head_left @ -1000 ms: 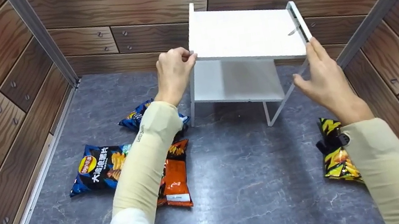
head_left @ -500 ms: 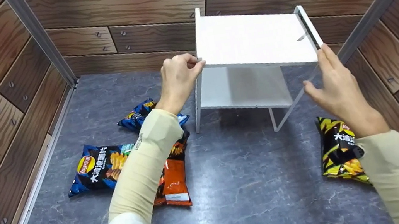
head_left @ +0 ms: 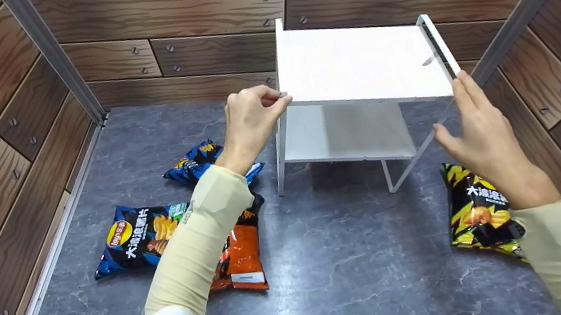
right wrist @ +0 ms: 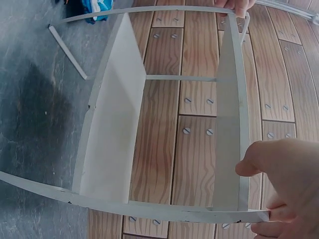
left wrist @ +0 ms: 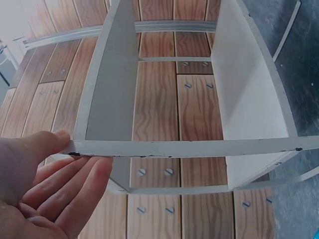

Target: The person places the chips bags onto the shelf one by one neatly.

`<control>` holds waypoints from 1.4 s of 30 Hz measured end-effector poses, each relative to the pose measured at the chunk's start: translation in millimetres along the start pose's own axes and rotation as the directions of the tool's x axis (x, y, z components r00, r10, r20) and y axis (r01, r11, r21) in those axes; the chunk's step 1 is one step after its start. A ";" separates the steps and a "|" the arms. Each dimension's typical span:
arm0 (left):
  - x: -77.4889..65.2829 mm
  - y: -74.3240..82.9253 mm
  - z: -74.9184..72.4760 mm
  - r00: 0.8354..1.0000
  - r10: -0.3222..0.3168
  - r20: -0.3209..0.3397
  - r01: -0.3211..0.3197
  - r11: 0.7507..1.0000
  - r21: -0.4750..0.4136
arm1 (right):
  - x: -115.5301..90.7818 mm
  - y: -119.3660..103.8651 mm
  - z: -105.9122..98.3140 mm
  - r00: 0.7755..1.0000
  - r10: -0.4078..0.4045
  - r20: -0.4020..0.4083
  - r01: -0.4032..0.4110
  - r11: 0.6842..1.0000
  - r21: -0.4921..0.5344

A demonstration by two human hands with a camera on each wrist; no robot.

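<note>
A small white two-tier side table stands in front of me, with a top board, a lower shelf and thin frame legs. At its front left corner my left hand pinches the frame between thumb and fingers; the left wrist view shows the thumb above the bar and the fingertips beneath. My right hand lays straight fingers along the outer side of the front right corner. Its thumb stretches toward the top board's edge in the right wrist view, spread away from the fingers.
On the left of the grey marbled floor lie a large blue chip bag, a smaller blue bag and an orange-and-black bag. A black-and-yellow chip bag lies at the right. Wood-patterned walls enclose the floor.
The side table has moved toward me and slightly right, with both hands staying at its front corners. More of the black-and-yellow bag shows beside my right forearm. The bags remain where they lay.
</note>
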State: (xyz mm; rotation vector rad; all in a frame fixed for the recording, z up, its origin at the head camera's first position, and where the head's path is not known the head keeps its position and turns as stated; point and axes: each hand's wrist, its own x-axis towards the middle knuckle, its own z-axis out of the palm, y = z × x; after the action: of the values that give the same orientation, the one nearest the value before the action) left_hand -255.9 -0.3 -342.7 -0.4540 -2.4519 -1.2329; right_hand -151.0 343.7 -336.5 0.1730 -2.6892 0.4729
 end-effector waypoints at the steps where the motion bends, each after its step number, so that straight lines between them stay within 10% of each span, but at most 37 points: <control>1: -1.3 -0.3 -0.3 1.000 0.003 0.000 -0.003 1.000 -0.005 | -1.4 0.1 0.2 1.000 -0.004 -0.003 0.004 1.000 -0.001; 24: -11.1 3.0 4.3 1.000 0.021 0.012 -0.022 0.999 0.033 | -1.6 5.8 3.4 0.996 -0.038 -0.087 0.038 0.999 -0.006; 42: -13.4 -9.7 3.3 0.996 0.090 0.025 -0.088 0.994 -0.061 | 37.5 21.2 9.2 0.997 -0.013 0.074 0.013 1.000 0.003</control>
State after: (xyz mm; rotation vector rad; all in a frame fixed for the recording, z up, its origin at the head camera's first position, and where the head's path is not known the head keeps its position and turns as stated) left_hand -248.8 -4.7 -357.4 -0.5948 -2.3950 -1.2743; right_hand -192.5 358.4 -335.6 0.2119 -2.7580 0.4744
